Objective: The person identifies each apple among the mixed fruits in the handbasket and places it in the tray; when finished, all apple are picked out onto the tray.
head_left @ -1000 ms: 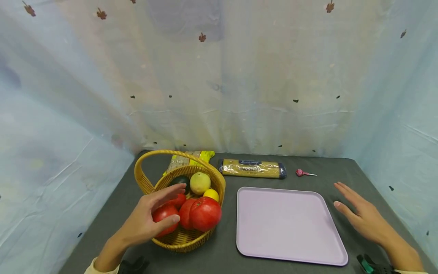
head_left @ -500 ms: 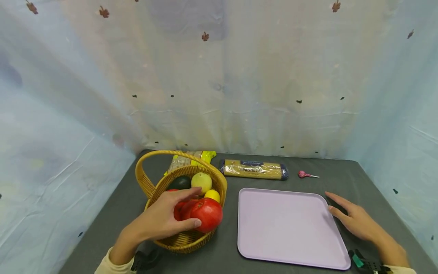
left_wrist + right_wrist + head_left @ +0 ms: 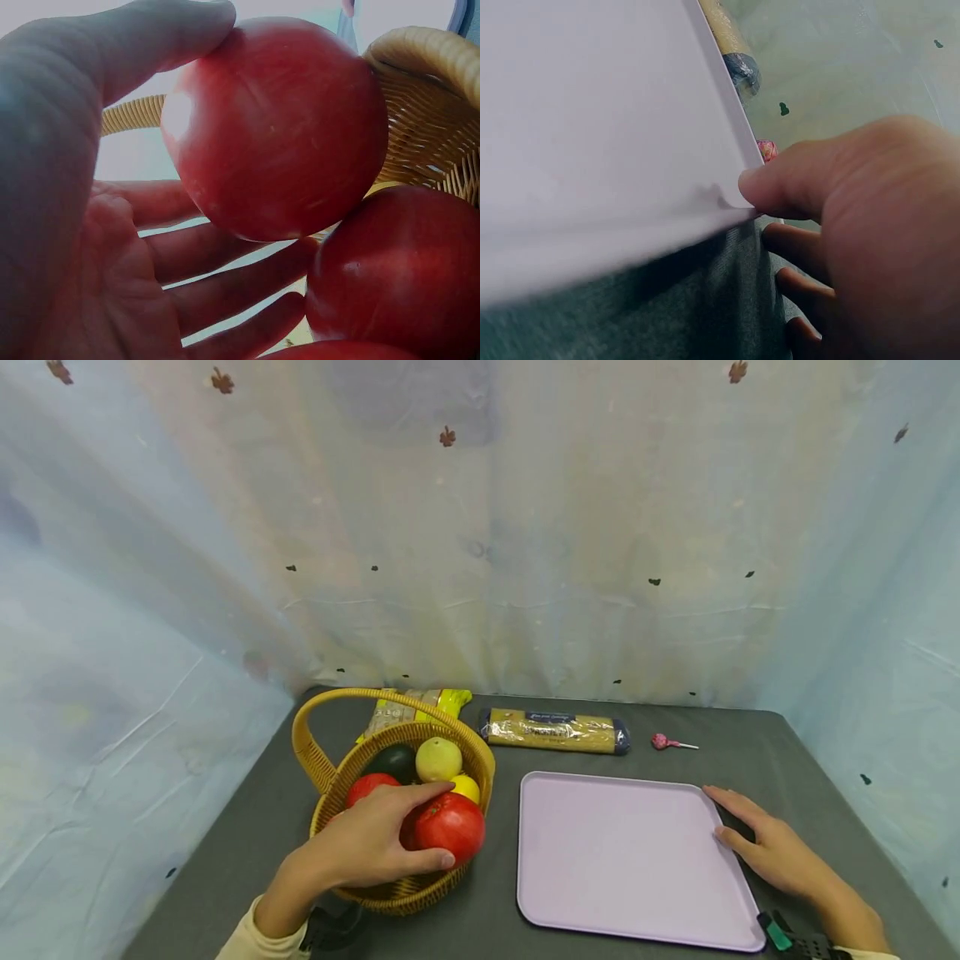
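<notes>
Clock: twelve lies away from the person.
Left hand (image 3: 363, 845): thumb and fingers spread wide about a red tomato (image 3: 456, 828), thumb against its six o'clock side, index fingertip at its twelve; whether they grip it, I cannot tell.
Tomato position: four o'clock in the wicker basket (image 3: 401, 906), just beside another tomato (image 3: 401, 274).
Other basket contents: dark green fruit (image 3: 392, 761) towards eleven o'clock, pale green fruit (image 3: 438, 758) at one, yellow fruit (image 3: 467, 788) at two.
Right hand (image 3: 776, 847): at the two o'clock side of the lilac tray (image 3: 630, 860), thumb on the rim, fingers loosely extended, slightly apart.
Beyond the tray: spaghetti packet (image 3: 551, 732) at eleven o'clock, pink lollipop (image 3: 660, 742) at one.
Beyond the basket: yellow-ended packet (image 3: 388, 717) at twelve o'clock.
Surface: grey table (image 3: 742, 739) under everything.
</notes>
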The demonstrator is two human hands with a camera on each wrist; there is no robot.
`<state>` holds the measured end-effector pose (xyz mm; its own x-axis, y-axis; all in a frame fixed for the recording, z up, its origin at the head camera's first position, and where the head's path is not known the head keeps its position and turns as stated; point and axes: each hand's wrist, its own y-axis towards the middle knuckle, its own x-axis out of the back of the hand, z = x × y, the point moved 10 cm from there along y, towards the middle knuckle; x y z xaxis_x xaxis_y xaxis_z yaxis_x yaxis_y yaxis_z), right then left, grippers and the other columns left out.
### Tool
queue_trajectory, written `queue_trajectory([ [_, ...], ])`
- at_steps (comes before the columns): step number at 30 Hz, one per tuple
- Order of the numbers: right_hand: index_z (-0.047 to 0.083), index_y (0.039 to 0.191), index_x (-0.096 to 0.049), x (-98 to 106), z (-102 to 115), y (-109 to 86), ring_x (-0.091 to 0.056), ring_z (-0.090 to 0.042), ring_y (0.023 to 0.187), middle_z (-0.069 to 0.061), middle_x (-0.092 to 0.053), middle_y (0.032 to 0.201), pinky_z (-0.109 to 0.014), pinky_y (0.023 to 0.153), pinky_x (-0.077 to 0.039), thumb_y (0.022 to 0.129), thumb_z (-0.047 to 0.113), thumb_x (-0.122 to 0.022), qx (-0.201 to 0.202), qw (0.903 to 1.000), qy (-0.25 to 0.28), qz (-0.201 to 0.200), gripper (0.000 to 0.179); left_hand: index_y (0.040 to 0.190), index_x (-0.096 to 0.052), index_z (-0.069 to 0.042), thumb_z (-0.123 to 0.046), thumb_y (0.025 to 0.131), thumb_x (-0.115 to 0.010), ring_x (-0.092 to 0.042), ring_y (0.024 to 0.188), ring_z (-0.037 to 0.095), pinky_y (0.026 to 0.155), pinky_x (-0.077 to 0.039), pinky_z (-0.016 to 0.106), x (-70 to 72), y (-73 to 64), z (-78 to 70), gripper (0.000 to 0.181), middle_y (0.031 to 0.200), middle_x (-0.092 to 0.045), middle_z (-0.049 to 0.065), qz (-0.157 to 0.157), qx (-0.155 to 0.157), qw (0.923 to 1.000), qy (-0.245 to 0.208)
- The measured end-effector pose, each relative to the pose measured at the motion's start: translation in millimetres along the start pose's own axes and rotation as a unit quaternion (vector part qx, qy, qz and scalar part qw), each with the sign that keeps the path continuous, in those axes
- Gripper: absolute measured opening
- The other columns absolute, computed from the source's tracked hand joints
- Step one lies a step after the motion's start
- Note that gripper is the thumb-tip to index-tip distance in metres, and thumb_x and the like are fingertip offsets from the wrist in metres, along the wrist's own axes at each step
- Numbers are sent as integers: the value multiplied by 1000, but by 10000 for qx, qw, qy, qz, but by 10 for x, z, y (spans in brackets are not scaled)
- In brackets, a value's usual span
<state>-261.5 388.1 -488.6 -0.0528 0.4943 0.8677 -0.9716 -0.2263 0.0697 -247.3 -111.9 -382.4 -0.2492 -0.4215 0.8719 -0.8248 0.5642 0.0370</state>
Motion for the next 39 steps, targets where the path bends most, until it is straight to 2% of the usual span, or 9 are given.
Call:
queue_trajectory([
  [9, 7, 166, -44, -25, -23, 4, -45, -63, 144, -34, -47, 163, -84, 103, -41, 109, 27, -68, -75, 9998, 59, 171, 65, 150, -65, -28, -58, 84, -90, -68, 112, 10, 87, -62, 39, 35, -3, -16, 76, 133, -72, -16, -368, -172, 9987, -304],
  [18, 11, 167, -45, -35, -17, -3, -43, -61, 143, -32, -46, 165, -85, 105, -39, 109, 27, -68, 4, 9997, 212, 79, 64, 150, -62, -34, -40, 83, -96, -69, 115, 11, 87, -65, 32, 247, -50, -228, 75, 135, -70, -15, -733, -991, 9840, -1283],
  [23, 14, 167, -45, -30, -18, -8, -42, -50, 146, -29, -47, 165, -84, 106, -39, 110, 28, -67, 3, 9998, 186, 72, 63, 153, -59, -35, -36, 85, -95, -66, 123, 14, 91, -66, 35, 336, 0, -538, 78, 143, -66, -13, -559, -1447, 9732, -1697],
  [29, 15, 168, -44, -20, -50, -31, -38, -43, 151, -29, -45, 167, -84, 107, -37, 110, 28, -66, -67, 9997, 199, 93, 63, 157, -57, -30, -32, 85, -95, -64, 129, 14, 97, -64, 36, 388, 143, -1053, 81, 150, -64, -10, -429, -2026, 9583, -1970],
  [30, 15, 168, -44, -17, -55, -37, -37, -35, 154, -29, -44, 167, -84, 107, -37, 110, 28, -66, -59, 9997, 207, 75, 63, 156, -58, -29, -31, 85, -94, -65, 129, 13, 98, -64, 36, 391, 179, -1133, 80, 149, -65, -10, -428, -2110, 9560, -1993],
  [32, 16, 168, -44, -14, -63, -47, -32, -12, 158, -28, -45, 167, -69, 128, -30, 111, 28, -65, 2, 9998, 194, -9, 62, 155, -59, -28, -28, 85, -94, -67, 128, 12, 99, -64, 35, 393, 257, -1286, 78, 149, -66, -9, -419, -2282, 9499, -2094],
  [34, 17, 168, -44, -17, -68, -53, -29, 3, 154, -28, -45, 167, -67, 129, -29, 111, 27, -65, 47, 9997, 224, -65, 62, 156, -59, -26, -26, 86, -94, -67, 130, 11, 100, -63, 33, 396, 335, -1431, 78, 150, -66, -8, -434, -2499, 9433, -2143],
  [37, 16, 167, -45, -29, -62, -37, -33, -11, 158, -28, -46, 166, -68, 129, -29, 110, 27, -66, 40, 9997, 251, -53, 62, 156, -59, -22, -22, 85, -94, -65, 134, 10, 103, -61, 28, 389, 448, -1631, 78, 152, -66, -5, -567, -2891, 9320, -2113],
  [39, 13, 167, -45, -45, -50, -19, -39, -38, 155, -30, -45, 165, -86, 108, -36, 110, 26, -67, -20, 9996, 261, 52, 62, 155, -60, -18, -21, 85, -93, -64, 136, 10, 103, -60, 26, 361, 519, -1738, 78, 153, -65, -3, -648, -3095, 9257, -2075],
])
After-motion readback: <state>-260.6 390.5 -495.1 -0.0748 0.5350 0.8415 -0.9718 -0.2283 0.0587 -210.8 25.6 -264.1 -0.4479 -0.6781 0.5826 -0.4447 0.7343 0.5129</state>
